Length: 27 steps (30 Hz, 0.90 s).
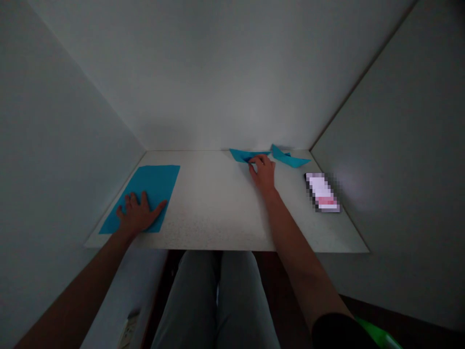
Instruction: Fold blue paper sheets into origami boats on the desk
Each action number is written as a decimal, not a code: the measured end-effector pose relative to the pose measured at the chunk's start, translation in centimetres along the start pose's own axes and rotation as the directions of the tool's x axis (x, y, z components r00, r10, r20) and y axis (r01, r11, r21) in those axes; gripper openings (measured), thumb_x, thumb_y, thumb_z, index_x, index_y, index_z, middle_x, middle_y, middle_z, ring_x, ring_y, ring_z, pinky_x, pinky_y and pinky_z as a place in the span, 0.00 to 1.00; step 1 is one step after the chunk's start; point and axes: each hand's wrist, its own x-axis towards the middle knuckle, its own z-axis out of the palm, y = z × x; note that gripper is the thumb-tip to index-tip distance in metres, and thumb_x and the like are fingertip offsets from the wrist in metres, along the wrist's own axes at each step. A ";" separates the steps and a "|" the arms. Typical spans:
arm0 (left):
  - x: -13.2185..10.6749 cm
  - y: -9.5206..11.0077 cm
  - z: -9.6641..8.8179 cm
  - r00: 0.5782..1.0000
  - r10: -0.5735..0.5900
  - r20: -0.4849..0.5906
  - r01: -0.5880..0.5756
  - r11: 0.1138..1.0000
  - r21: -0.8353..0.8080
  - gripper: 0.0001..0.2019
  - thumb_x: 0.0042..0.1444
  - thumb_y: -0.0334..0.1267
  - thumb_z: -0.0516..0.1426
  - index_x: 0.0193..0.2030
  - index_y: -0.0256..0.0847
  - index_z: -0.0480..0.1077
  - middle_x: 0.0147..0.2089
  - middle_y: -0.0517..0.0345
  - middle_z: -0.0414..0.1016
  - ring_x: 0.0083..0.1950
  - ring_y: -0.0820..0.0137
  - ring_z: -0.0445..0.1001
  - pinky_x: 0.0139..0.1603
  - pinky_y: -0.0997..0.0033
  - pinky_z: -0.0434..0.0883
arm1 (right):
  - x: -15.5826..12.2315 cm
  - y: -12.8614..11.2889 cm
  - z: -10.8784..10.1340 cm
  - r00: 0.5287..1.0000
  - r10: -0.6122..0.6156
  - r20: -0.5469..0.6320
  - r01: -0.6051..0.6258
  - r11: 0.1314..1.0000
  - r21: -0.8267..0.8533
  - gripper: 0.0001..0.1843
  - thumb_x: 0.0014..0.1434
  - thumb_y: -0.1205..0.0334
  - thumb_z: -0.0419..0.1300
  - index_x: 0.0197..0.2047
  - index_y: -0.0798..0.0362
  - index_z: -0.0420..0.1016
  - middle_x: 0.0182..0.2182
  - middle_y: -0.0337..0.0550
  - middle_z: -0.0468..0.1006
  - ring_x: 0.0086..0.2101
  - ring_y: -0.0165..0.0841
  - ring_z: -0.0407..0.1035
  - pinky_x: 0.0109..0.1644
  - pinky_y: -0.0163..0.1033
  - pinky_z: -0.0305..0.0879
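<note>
A flat sheet of blue paper [152, 186] lies at the left of the white table [218, 208]. My left hand [139, 213] rests flat on its near end, fingers spread. At the table's far edge sit two folded blue paper pieces, one [244, 154] by my right hand [262, 172] and another [288, 157] further right. My right hand reaches out with its fingertips curled on the nearer folded piece.
A phone [322, 192] with a lit screen lies on the table's right side. White walls close in the table on the left, back and right. My knees show below the table's front edge. Something green [378, 334] sits at the bottom right.
</note>
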 end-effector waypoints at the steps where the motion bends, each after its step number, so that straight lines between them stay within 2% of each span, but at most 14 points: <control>1: 0.3 0.8 -0.3 0.999 0.019 -0.033 -0.020 1.000 -0.024 0.49 0.71 0.63 0.46 0.84 0.21 0.54 0.87 0.18 0.47 0.88 0.33 0.45 0.83 0.23 0.46 | -0.1 -0.5 0.4 0.997 -0.074 0.039 0.072 0.997 0.041 0.13 0.70 0.63 0.58 0.52 0.49 0.83 0.58 0.58 0.80 0.59 0.50 0.72 0.64 0.57 0.63; 3: 1.0 3.3 -0.8 0.987 0.090 -0.131 -0.108 0.984 -0.142 0.43 0.74 0.58 0.44 0.84 0.25 0.55 0.86 0.24 0.51 0.88 0.37 0.49 0.83 0.26 0.48 | -0.2 -1.1 1.2 0.971 -0.212 0.115 0.197 0.972 0.129 0.12 0.69 0.65 0.58 0.49 0.48 0.82 0.56 0.56 0.81 0.58 0.48 0.73 0.63 0.53 0.66; 5: 1.9 6.9 -1.0 0.974 0.147 -0.175 -0.199 0.922 -0.333 0.38 0.76 0.56 0.44 0.83 0.31 0.58 0.83 0.29 0.60 0.84 0.41 0.59 0.82 0.32 0.57 | -0.3 -1.2 1.8 0.933 -0.307 0.189 0.267 0.940 0.210 0.12 0.68 0.67 0.56 0.46 0.48 0.80 0.53 0.54 0.81 0.56 0.46 0.74 0.63 0.51 0.68; 6: 2.5 9.0 -0.8 0.960 0.206 -0.189 -0.270 0.862 -0.430 0.36 0.77 0.54 0.45 0.81 0.32 0.60 0.80 0.31 0.65 0.81 0.46 0.64 0.81 0.39 0.62 | -0.4 -1.1 2.0 0.918 -0.330 0.218 0.278 0.930 0.239 0.12 0.68 0.67 0.54 0.45 0.48 0.79 0.52 0.53 0.81 0.54 0.45 0.74 0.63 0.50 0.69; 8: 3.5 13.5 0.0 0.907 0.368 -0.203 -0.411 0.672 -0.616 0.32 0.77 0.52 0.48 0.77 0.34 0.65 0.74 0.34 0.73 0.73 0.54 0.75 0.74 0.52 0.71 | -0.4 -1.0 2.2 0.904 -0.338 0.260 0.270 0.926 0.264 0.12 0.68 0.67 0.53 0.45 0.48 0.77 0.48 0.53 0.81 0.51 0.45 0.74 0.60 0.50 0.71; 9: 3.9 15.8 0.5 0.891 0.403 -0.210 -0.430 0.595 -0.679 0.31 0.76 0.53 0.52 0.76 0.35 0.67 0.70 0.36 0.76 0.68 0.56 0.78 0.69 0.55 0.75 | -0.5 -0.9 2.2 0.904 -0.329 0.275 0.259 0.930 0.261 0.11 0.68 0.66 0.53 0.46 0.48 0.77 0.47 0.52 0.81 0.49 0.45 0.74 0.59 0.49 0.71; 11: 4.5 19.7 1.7 0.879 0.444 -0.177 -0.406 0.500 -0.765 0.31 0.72 0.53 0.59 0.73 0.35 0.69 0.66 0.37 0.79 0.58 0.59 0.81 0.58 0.59 0.79 | -0.6 -0.9 2.1 0.907 -0.301 0.294 0.233 0.941 0.244 0.09 0.67 0.65 0.55 0.46 0.47 0.76 0.46 0.51 0.81 0.47 0.45 0.73 0.56 0.49 0.72; 14: 5.2 23.5 3.2 0.868 0.474 -0.147 -0.353 0.380 -0.855 0.28 0.70 0.52 0.63 0.69 0.35 0.74 0.60 0.41 0.82 0.52 0.63 0.82 0.54 0.62 0.77 | -0.8 -1.1 2.2 0.917 -0.273 0.292 0.209 0.950 0.234 0.08 0.65 0.64 0.58 0.46 0.47 0.75 0.44 0.50 0.81 0.46 0.45 0.74 0.55 0.50 0.73; 16: 5.7 24.2 3.8 0.853 0.506 -0.127 -0.336 0.348 -0.875 0.26 0.69 0.51 0.64 0.67 0.38 0.76 0.55 0.46 0.84 0.46 0.65 0.81 0.51 0.64 0.77 | -0.9 -1.5 2.5 0.928 -0.265 0.262 0.201 0.948 0.247 0.08 0.65 0.63 0.59 0.47 0.46 0.75 0.44 0.50 0.81 0.46 0.45 0.74 0.54 0.50 0.74; 20: 6.3 23.6 4.1 0.804 0.586 -0.105 -0.370 0.355 -0.859 0.19 0.67 0.48 0.65 0.61 0.42 0.81 0.46 0.53 0.85 0.38 0.68 0.79 0.43 0.67 0.75 | -1.2 -2.6 3.1 0.956 -0.239 0.167 0.175 0.928 0.330 0.07 0.70 0.59 0.59 0.49 0.46 0.76 0.44 0.48 0.82 0.45 0.43 0.76 0.52 0.49 0.75; 22: 6.4 23.2 4.1 0.781 0.616 -0.102 -0.386 0.348 -0.855 0.18 0.66 0.45 0.65 0.59 0.42 0.82 0.48 0.52 0.86 0.39 0.68 0.80 0.45 0.66 0.76 | -1.3 -3.0 3.3 0.967 -0.213 0.139 0.145 0.911 0.386 0.07 0.71 0.57 0.59 0.49 0.45 0.76 0.43 0.46 0.82 0.43 0.42 0.77 0.52 0.50 0.76; 25: 6.5 23.2 4.1 0.769 0.631 -0.105 -0.374 0.312 -0.873 0.22 0.67 0.44 0.64 0.65 0.43 0.80 0.59 0.49 0.86 0.46 0.65 0.83 0.52 0.64 0.78 | -1.3 -3.5 3.5 0.990 -0.104 0.098 0.049 0.890 0.453 0.07 0.72 0.54 0.60 0.49 0.45 0.76 0.42 0.45 0.82 0.43 0.41 0.78 0.53 0.51 0.78; 27: 6.5 23.3 4.1 0.762 0.641 -0.092 -0.345 0.282 -0.896 0.21 0.70 0.44 0.60 0.66 0.43 0.81 0.58 0.50 0.86 0.50 0.62 0.84 0.55 0.62 0.78 | -1.3 -3.6 3.5 0.997 -0.035 0.066 -0.001 0.879 0.477 0.08 0.71 0.52 0.60 0.49 0.45 0.76 0.42 0.45 0.83 0.42 0.41 0.78 0.54 0.52 0.78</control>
